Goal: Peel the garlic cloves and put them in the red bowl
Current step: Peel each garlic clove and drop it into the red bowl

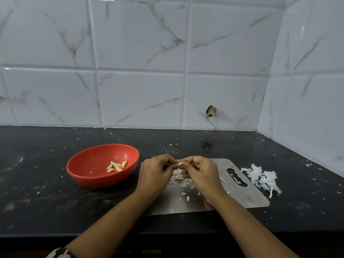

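Head view: pale garlic clove (pixel 180 164) (partly hidden) pinched between hands (pixel 178 171).

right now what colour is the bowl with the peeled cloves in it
Red bowl, seen clearly in the head view.

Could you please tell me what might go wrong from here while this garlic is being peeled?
1. The small clove pinched between the left hand and right hand could slip and drop among the skin scraps on the steel board.
2. Clinging skin might fall into the red bowl with the peeled cloves.
3. The loose skin pile on the counter could easily scatter.
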The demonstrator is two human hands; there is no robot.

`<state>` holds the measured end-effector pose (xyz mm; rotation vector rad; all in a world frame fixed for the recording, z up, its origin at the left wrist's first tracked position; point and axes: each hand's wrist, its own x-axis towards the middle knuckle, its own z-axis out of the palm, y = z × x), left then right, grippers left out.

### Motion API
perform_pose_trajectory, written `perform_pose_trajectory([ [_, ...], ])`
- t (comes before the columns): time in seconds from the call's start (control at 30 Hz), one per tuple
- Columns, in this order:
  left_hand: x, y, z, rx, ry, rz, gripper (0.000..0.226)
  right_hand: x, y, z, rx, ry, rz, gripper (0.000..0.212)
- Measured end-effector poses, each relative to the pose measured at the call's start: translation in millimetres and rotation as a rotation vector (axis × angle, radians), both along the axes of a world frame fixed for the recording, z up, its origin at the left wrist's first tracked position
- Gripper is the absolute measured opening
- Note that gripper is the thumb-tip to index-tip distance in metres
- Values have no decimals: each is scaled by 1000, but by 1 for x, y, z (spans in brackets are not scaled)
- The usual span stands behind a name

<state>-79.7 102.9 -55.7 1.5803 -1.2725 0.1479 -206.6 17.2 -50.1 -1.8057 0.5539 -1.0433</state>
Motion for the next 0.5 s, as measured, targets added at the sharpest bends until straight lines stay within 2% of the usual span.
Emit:
perform_pose_trajectory([
  [0.5, -5, 4, 6, -48, 41, -55, 17, -2, 1, 4, 76, -57, 49, 17],
])
